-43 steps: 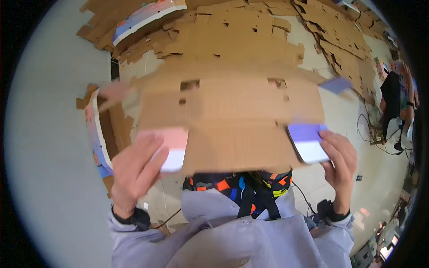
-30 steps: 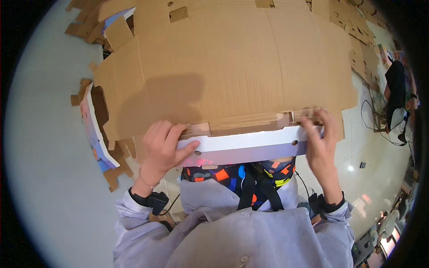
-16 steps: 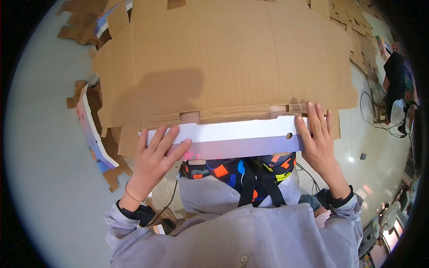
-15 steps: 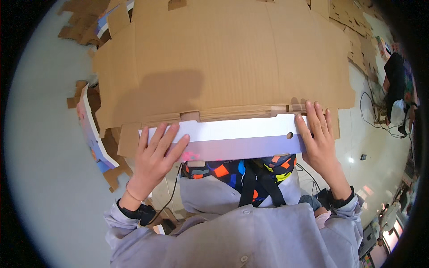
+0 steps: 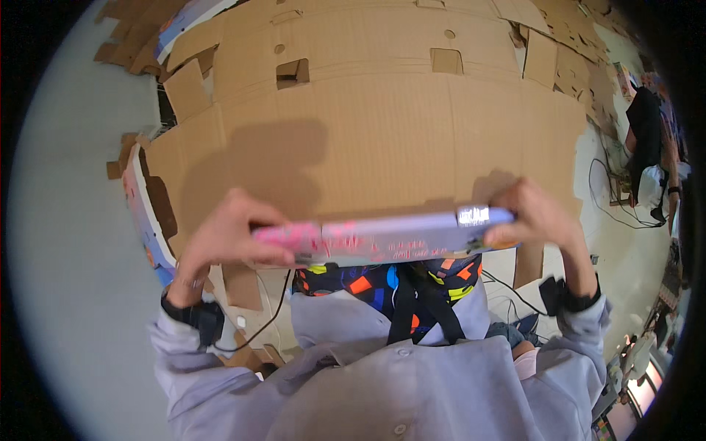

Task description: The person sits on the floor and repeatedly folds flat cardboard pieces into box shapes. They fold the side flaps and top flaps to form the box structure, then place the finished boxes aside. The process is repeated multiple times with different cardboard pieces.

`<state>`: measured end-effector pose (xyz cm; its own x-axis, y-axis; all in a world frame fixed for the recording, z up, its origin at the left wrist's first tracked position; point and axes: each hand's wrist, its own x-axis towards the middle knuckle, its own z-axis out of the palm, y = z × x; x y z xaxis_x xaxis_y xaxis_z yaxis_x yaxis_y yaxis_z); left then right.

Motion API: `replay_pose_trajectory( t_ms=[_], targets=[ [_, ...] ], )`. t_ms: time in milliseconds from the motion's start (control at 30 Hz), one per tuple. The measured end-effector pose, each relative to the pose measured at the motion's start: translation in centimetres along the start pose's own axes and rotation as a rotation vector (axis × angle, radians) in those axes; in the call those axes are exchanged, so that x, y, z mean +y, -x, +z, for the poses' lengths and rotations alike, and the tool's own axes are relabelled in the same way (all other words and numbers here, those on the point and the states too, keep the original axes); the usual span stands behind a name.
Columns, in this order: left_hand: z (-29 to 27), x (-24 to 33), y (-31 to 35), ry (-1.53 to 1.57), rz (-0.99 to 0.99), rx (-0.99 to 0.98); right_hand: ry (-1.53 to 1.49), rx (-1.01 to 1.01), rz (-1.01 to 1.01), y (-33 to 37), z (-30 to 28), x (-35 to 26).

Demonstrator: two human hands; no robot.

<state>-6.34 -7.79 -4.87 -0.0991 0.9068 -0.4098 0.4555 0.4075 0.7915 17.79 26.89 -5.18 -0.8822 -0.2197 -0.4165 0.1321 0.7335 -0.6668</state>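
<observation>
In front of my body, a folded edge panel [image 5: 397, 239] of a large cardboard sheet shows its printed pink and purple face, with a small white patch near its right end. My left hand [image 5: 239, 235] grips the panel's left end, the thumb near the lower edge. At the other end my right hand [image 5: 537, 217] clasps it, several fingers hidden behind. The plain brown face of the cardboard sheet [image 5: 397, 140] stretches away beyond the panel, with cut-out slots and small round holes toward its far side.
Left of the sheet a printed cardboard flap [image 5: 143, 206] hangs over the pale floor [image 5: 81, 242]. More cut cardboard [image 5: 136, 33] lies at the far left. Cables [image 5: 614, 191] and a dark cloth-like item [image 5: 647, 121] are at the right. A patterned pouch [image 5: 368, 283] hangs at my waist.
Both hands have gone from lying flat on the near strip to gripping its ends. The strip has turned to show its printed face, and the sheet has shifted nearer, revealing slots.
</observation>
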Motion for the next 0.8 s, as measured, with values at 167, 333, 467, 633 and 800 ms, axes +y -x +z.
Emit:
replay_pose_trajectory(
  t_ms=[167, 333, 467, 633, 800],
  targets=[
    [0.7, 0.4, -0.7, -0.058, 0.095, 0.078, 0.008, 0.122, 0.075, -0.4, 0.0, 0.1],
    [6.0, 4.9, 4.4, -0.256, 0.101, -0.260, -0.131, -0.364, -0.095, 5.1, 1.0, -2.1],
    [3.1, 4.7, 4.1, -0.039, 0.163, 0.294, -0.291, 0.221, 0.131, 6.6, -5.1, 2.8],
    [-7.5, -3.9, 0.8, -0.280, -0.271, 1.217, -0.127, 1.201, 0.446, 3.4, -11.5, 14.3],
    [-11.4, -8.1, -0.7, 0.684, -0.476, 0.966, -1.330, 1.025, 0.186, -0.7, -11.6, 14.2]
  ],
)
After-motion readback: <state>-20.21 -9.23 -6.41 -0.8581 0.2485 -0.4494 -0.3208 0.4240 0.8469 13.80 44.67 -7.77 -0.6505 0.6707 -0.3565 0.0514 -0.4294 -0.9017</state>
